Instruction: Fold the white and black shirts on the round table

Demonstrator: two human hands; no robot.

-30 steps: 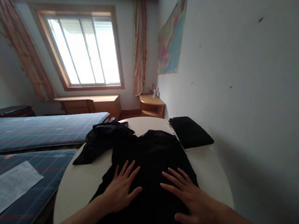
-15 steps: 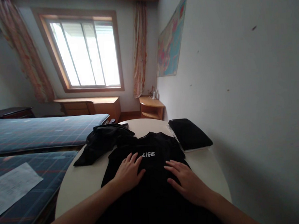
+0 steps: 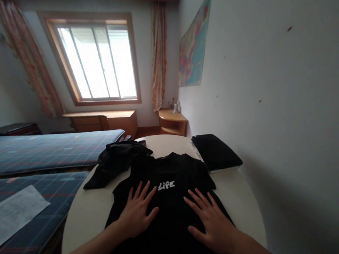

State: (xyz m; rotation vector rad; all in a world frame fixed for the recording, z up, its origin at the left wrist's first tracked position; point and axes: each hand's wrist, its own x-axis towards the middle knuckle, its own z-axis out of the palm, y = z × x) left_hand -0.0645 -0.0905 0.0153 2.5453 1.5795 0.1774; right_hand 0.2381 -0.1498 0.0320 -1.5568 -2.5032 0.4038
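Observation:
A black T-shirt (image 3: 175, 204) with white "LIFE" lettering lies spread on the round cream table (image 3: 244, 199), its neckline pointing away from me. My left hand (image 3: 139, 212) rests flat on the shirt's left side, fingers spread, just left of the lettering. On the right side of the shirt lies my right hand (image 3: 209, 219), also palm down with fingers apart. Neither hand grips the cloth. The shirt's lower part runs toward me and blends into dark cloth at the bottom of the view.
Crumpled black clothing (image 3: 116, 159) lies at the table's back left, touching the shirt. A folded black cloth (image 3: 216, 151) sits at the back right, near the white wall (image 3: 289, 134). Plaid mattresses (image 3: 52, 150) stand left, one bearing a paper sheet (image 3: 18, 213).
Both hands have drawn back toward me across the shirt, and their fingers have spread wider. The shirt's lettering and shoulders have shifted slightly nearer, and its sleeves lie wider.

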